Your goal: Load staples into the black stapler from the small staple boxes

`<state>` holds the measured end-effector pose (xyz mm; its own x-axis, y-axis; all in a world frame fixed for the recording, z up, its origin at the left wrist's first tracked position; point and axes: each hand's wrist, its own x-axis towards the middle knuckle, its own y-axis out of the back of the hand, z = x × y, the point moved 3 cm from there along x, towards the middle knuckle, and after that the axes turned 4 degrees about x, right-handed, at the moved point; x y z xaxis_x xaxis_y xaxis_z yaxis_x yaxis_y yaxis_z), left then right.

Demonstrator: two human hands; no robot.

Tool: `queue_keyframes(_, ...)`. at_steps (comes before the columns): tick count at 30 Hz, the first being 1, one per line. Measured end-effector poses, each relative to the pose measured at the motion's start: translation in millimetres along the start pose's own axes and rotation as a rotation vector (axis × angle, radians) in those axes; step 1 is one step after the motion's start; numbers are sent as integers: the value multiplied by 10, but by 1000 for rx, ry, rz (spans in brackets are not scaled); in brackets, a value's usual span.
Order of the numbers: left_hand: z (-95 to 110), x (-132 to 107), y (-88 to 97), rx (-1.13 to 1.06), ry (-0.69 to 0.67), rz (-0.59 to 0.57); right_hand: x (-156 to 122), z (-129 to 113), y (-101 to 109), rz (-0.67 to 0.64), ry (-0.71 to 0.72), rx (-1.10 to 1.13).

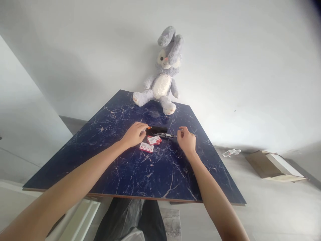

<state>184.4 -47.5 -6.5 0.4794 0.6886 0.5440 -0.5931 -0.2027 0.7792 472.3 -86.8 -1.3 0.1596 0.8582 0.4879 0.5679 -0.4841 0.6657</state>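
My left hand (135, 134) has its fingers closed round the left end of a long black object (159, 129) with an orange spot, perhaps a stapler. Alongside it lies a narrow silver-and-black strip (165, 135), and I cannot tell whether the two are joined. Just right of that strip, my right hand (187, 140) is curled with thumb and forefinger together; anything between them is too small to make out. Small red-and-white boxes lie in front of the black object: one (154, 140) rests at an angle behind another (146, 147).
The dark blue marbled tabletop (155, 177) narrows away from me. A grey plush rabbit (163, 83) sits at its far edge against the wall. On the floor to the right are a clear plastic item (231, 153) and a brown paper bag (265, 164).
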Motion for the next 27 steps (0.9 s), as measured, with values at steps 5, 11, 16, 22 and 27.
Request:
queue_keyframes(5,28,16,-68,-5,11,-16,-249,-338,-294,-137,133,-58)
queue_keyframes(11,82,42,-55,-34,49,-12,-306,-391,-458,-275,182,187)
queue_keyframes(16,51,43,-58,-44,94,-54,-240,-211,-414,-394,130,369)
queue_keyframes(22,3,36,-82,-123,159,-96,-207,-203,-414,-437,100,441)
queue_keyframes(27,87,7,-53,-371,278,-187,-194,-245,-450,-378,-4,507)
